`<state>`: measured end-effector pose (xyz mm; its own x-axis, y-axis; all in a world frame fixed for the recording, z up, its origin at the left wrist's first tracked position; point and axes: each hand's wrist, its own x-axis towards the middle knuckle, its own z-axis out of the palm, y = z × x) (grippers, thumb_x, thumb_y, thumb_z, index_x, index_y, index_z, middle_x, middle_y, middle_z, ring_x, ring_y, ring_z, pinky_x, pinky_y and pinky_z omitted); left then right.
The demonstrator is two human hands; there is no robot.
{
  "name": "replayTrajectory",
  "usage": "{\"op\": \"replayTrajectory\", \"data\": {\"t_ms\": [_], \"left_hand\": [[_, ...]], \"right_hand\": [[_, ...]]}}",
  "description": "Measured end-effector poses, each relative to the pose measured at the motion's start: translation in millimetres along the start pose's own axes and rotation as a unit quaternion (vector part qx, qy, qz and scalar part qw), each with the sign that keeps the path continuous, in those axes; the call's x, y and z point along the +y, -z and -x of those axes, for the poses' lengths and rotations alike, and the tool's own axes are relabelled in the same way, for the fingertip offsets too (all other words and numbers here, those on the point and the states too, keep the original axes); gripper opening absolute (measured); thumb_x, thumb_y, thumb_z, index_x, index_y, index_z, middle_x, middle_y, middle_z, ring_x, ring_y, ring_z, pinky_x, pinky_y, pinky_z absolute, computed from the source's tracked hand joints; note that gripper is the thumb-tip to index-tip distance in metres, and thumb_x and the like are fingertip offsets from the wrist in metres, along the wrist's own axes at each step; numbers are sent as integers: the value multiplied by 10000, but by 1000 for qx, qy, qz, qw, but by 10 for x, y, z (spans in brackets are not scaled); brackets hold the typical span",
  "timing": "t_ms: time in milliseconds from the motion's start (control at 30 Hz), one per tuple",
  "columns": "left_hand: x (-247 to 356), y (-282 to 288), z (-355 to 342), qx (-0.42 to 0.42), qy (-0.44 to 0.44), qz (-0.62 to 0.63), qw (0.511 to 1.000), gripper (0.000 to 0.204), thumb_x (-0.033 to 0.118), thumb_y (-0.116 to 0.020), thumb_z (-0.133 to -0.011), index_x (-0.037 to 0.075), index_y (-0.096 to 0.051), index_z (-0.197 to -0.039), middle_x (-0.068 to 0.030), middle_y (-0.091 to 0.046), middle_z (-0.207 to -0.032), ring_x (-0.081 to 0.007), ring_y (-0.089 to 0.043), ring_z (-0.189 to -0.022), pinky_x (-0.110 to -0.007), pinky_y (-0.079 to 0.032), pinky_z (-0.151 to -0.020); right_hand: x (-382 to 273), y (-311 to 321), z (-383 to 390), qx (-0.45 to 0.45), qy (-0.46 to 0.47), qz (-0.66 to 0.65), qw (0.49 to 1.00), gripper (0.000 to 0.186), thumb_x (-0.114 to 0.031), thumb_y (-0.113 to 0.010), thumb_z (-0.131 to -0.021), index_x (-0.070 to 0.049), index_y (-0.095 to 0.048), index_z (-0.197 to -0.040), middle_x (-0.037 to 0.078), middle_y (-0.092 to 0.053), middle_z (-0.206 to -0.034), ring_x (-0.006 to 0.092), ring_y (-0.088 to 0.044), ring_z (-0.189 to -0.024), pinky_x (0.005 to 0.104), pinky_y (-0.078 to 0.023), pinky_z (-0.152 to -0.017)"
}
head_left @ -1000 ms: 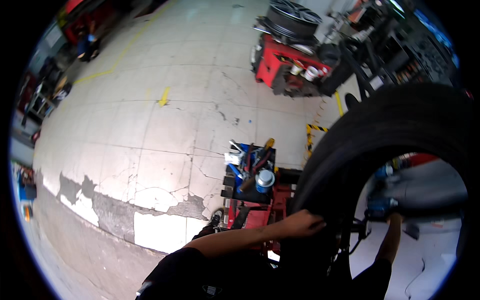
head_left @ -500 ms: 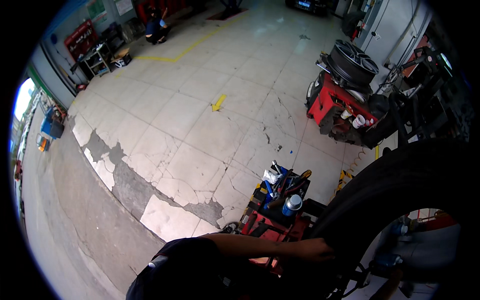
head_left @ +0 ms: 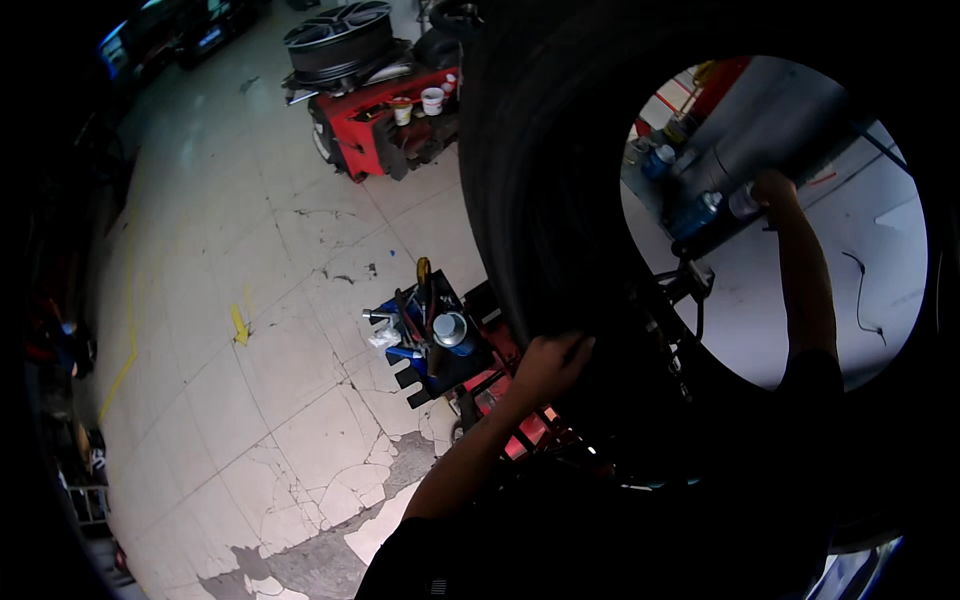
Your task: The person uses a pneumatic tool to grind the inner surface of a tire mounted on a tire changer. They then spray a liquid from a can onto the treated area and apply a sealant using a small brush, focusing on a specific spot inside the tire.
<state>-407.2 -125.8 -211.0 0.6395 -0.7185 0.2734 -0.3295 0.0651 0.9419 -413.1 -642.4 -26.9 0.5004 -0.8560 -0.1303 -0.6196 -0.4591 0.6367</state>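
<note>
Evidently, the cream tiled floor (head_left: 200,250) gives everything room, and the thick black rubber tyre (head_left: 530,190) stands upright on the right, its round opening facing the person. Farther off, a boxy red metal cabinet (head_left: 352,135) carries a grey multi-spoke metal wheel (head_left: 340,42) lying flat, probably because it sits steadier that way. Just left of the tyre, a black notched tool tray (head_left: 449,290) holds mixed hand tools in a cluster, presumably to be within reach.

The left hand (head_left: 555,364) is at the tyre's near left side, apparently braced against the rubber; its fingers are loosely curled, but whether they grip is too dark to tell. The right hand (head_left: 773,188) shows within the opening, arm stretched out, beside a blue cylindrical container (head_left: 694,214) on a dark grey surface. Its fingers meet a small pale cylindrical container (head_left: 742,201); whether they have closed round it, I cannot tell. Smallest, a yellow-handled tool (head_left: 424,270) lies at the tray's far edge.
</note>
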Motion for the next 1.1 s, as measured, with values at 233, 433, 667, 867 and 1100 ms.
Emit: {"op": "replayTrajectory", "data": {"t_ms": [233,433,667,867,1100], "left_hand": [[617,-727,-238,-17,26,62,998,195,146,-549,-916,-9,-582,-803,-69,-551,-622,-96,-501,-584,-255,-393,-549],[2407,-916,-25,-4,-339,25,941,279,134,-624,-800,-7,-615,-1040,-144,-600,-933,-272,-594,-794,-354,-477,-687],[3071,-1993,159,-112,-493,104,857,499,394,-501,-914,50,-540,-1274,-187,-511,-1290,-362,-521,-1158,-445,-385,-1005],[2553,-2143,133,-220,-493,-26,841,540,497,-433,-926,190,-446,-1370,-129,-494,-1338,-315,-510,-1184,-452,-383,-1002],[1591,-1867,-187,-181,-184,-351,900,445,410,-458,-945,33,-599,-1135,-157,-651,-1032,-309,-614,-996,-453,-433,-890]], "right_hand": [[282,932,1833,3,66,45,997,396,-339,-592,-811,-127,-663,-1138,61,-647,-1146,264,-632,-1025,429,-502,-830],[-395,424,2971,-48,414,200,887,333,-358,-651,-757,-155,-718,-1012,64,-683,-1046,263,-637,-972,410,-518,-726],[-1290,-441,3549,-110,533,261,797,381,-412,-659,-728,-119,-728,-962,105,-679,-1005,229,-637,-937,381,-514,-734],[-1133,-760,3521,-161,532,173,813,386,-418,-655,-731,-114,-728,-958,113,-678,-1004,231,-636,-935,381,-513,-735],[-767,-1120,3197,-225,462,63,855,390,-420,-653,-733,-109,-727,-957,116,-677,-1005,234,-635,-935,382,-513,-735]]}}
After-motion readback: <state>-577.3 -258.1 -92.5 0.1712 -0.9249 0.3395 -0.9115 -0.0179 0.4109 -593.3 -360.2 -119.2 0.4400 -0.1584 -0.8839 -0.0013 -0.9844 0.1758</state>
